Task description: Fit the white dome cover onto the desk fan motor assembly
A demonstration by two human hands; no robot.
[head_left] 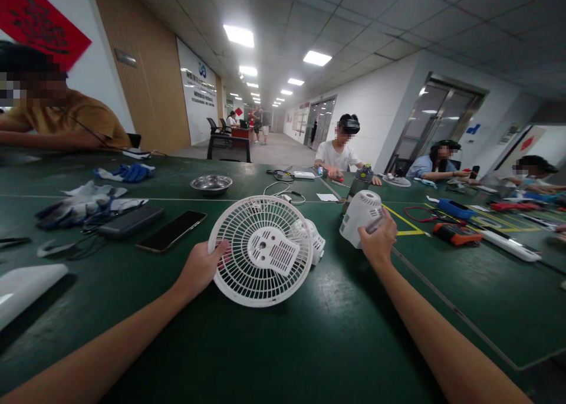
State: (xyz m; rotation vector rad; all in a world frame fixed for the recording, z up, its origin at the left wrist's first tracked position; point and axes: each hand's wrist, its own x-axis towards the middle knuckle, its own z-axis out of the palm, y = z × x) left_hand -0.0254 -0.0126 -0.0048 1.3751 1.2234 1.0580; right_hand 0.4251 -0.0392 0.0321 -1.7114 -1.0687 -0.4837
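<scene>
A round white fan grille [230, 286] with a slotted plate at its centre is tilted up off the green table. My left hand [207, 263] grips its left rim, thumb in front and fingers showing behind the bars. In my right hand [379, 233] is a white plastic fan housing [358, 218] with vent slots, held from its right side above the table. Another white plastic part [316, 242] shows behind the grille's right edge. The grille partly covers it, and whether the two are joined I cannot tell.
A black phone [172, 230], a dark power bank [131, 221] and work gloves [82, 206] lie to the left. Beyond the grille is a steel bowl [211, 184]. A dark bottle [359, 183] stands behind the housing. An orange multimeter [457, 234] lies right; co-workers sit around the table.
</scene>
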